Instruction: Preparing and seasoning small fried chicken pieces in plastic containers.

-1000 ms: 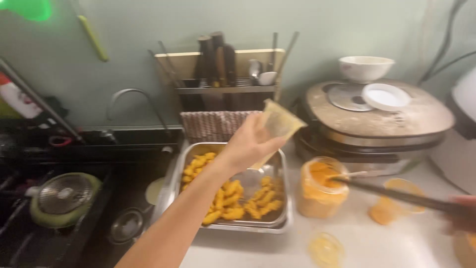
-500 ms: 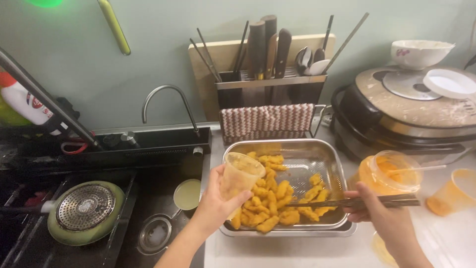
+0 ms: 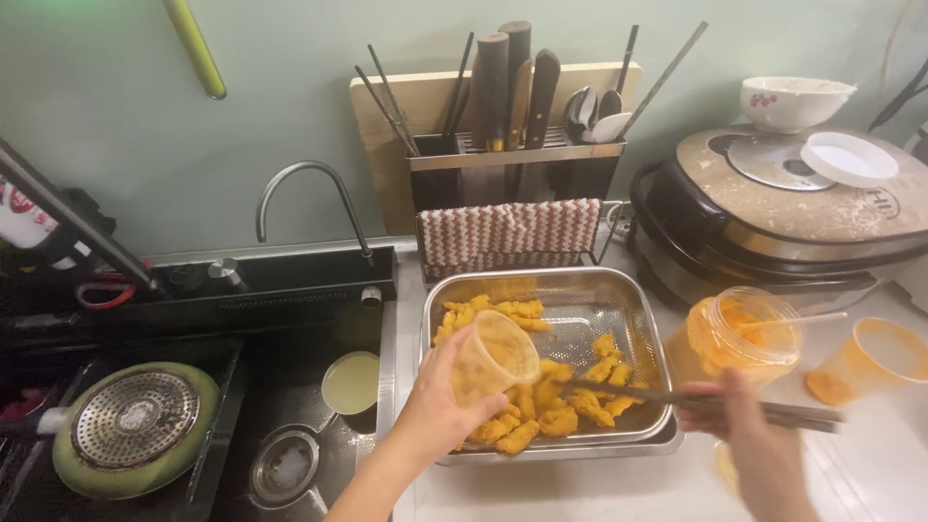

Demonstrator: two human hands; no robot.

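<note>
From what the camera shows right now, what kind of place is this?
Most likely a home kitchen counter: a black sink with a curved faucet, a knife rack holding knives and utensils, and a steel tray of yellow fried pieces.

The clear plastic cup [image 3: 495, 364], smeared orange inside, is tilted with its mouth toward the steel tray [image 3: 541, 286], held just above the tray's left half. The dark chopsticks [image 3: 677, 398] lie nearly level across the tray's right rim, tips over the golden fried pieces [image 3: 541, 411] heaped along the tray's left and front.
</note>
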